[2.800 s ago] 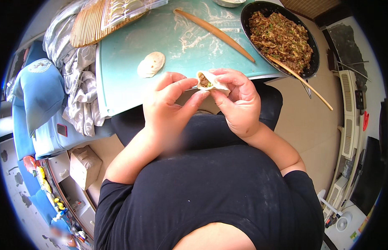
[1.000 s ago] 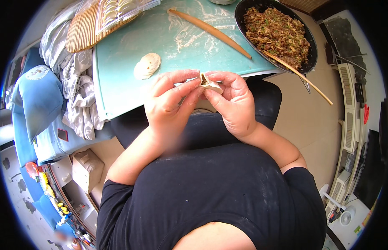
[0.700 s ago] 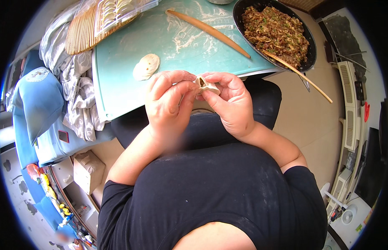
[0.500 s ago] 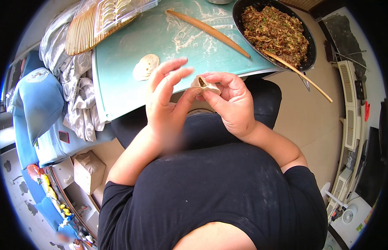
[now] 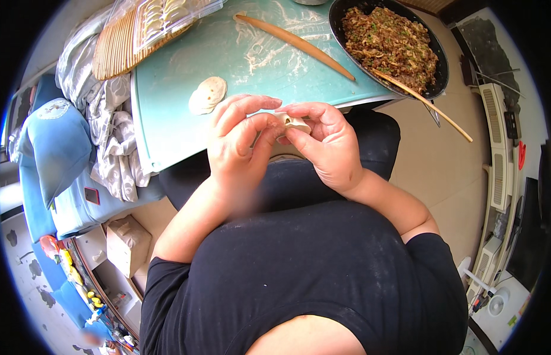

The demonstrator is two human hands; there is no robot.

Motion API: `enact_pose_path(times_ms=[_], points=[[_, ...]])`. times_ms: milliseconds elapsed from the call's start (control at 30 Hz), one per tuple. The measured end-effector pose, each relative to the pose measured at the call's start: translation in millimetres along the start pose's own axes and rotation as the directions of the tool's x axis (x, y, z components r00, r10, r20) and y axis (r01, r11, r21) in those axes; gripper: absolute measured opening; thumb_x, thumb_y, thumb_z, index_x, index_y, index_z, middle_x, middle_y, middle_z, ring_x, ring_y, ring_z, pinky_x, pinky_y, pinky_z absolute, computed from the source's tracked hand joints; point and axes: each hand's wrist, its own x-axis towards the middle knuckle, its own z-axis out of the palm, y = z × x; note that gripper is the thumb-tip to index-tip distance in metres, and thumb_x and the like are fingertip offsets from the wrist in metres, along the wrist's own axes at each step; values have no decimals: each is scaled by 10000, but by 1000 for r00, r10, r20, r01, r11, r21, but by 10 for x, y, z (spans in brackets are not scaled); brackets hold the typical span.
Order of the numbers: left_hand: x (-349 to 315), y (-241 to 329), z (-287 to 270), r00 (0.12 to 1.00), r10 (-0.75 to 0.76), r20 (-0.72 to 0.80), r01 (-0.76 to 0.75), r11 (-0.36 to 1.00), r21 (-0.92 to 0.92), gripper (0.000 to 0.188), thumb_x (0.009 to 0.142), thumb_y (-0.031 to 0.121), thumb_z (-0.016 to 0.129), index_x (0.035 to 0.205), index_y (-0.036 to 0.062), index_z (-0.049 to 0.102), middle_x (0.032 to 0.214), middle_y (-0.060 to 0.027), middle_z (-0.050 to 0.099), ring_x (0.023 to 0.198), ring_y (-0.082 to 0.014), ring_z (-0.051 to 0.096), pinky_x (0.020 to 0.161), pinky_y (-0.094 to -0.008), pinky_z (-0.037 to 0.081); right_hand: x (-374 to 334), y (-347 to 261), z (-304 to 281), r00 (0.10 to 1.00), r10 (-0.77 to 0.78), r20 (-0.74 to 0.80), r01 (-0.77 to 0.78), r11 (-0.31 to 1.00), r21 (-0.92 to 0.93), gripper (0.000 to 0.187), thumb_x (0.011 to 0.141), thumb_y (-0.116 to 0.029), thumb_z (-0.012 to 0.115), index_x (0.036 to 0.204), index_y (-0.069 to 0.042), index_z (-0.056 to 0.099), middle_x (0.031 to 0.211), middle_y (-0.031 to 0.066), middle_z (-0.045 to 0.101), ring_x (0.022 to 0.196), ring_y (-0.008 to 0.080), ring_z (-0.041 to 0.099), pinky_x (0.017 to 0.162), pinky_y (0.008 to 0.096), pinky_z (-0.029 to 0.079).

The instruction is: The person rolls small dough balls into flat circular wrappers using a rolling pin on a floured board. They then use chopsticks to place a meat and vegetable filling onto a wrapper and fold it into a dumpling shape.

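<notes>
Between my hands, just off the near edge of the table, is a pale dumpling (image 5: 296, 123) with its wrapper folded up and a small dark gap at the top. My left hand (image 5: 241, 136) pinches its left end with thumb and forefinger. My right hand (image 5: 326, 139) grips the other end, thumb below and fingers curled behind. Beyond my left hand, a few flat round dough wrappers (image 5: 209, 94) overlap on the green mat (image 5: 169, 130). A dark pan (image 5: 444, 71) holds brown minced filling (image 5: 394, 50) flecked with green.
A tapered wooden rolling pin (image 5: 296, 44) lies across the floury mat. Wooden chopsticks (image 5: 429, 109) stick out over the pan's near rim. At the far left, a ribbed wooden tray (image 5: 112, 50) carries a clear plastic box (image 5: 169, 21) of dumplings. Grey patterned cloth (image 5: 112, 142) bunches beside the table.
My left fingers, spread before, have curled down to pinch the dumpling's left end. The wrapper's opening looks smaller. My right hand keeps its grip.
</notes>
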Motion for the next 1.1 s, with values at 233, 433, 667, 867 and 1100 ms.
enact_pose_path(times_ms=[233,433,667,867,1100], points=[[0,-13,15,997,-61,-44,59,997,-55,244,652,27,736,882,58,663,1088,-113,636,976,-303,595,836,-374,470,5,-27,-10,1000,-1,11,1,1000,-23,275,877,70,533,1142,-1,503,1099,89,581,973,106,580,844,235,483],[17,-80,-3,998,55,24,-55,998,-7,216,665,46,730,870,76,671,1110,-104,630,1015,-309,581,869,-388,467,6,-13,-19,1000,24,16,-23,999,-44,278,880,69,530,1146,-8,507,1081,72,584,946,83,575,810,215,481],[-9,-25,-2,999,25,47,-28,998,60,178,653,33,717,814,67,648,1035,-86,635,934,-284,589,812,-382,486,7,30,-5,1000,12,1,-12,1000,8,263,884,60,533,1137,-8,506,1068,73,586,947,90,580,811,216,487],[18,-43,10,994,97,-43,-94,993,76,192,647,25,712,823,63,646,1037,-87,633,929,-282,588,796,-371,491,4,-17,-45,995,65,75,-64,998,-21,281,890,72,513,1162,9,488,1190,122,527,1093,186,549,938,333,484],[-51,-41,-15,993,5,120,-12,998,62,211,690,44,728,883,56,642,1092,-131,606,996,-311,563,924,-430,404,11,50,-5,999,10,38,-9,1000,-23,273,885,73,513,1145,-8,504,1063,92,601,965,106,592,824,241,505]])
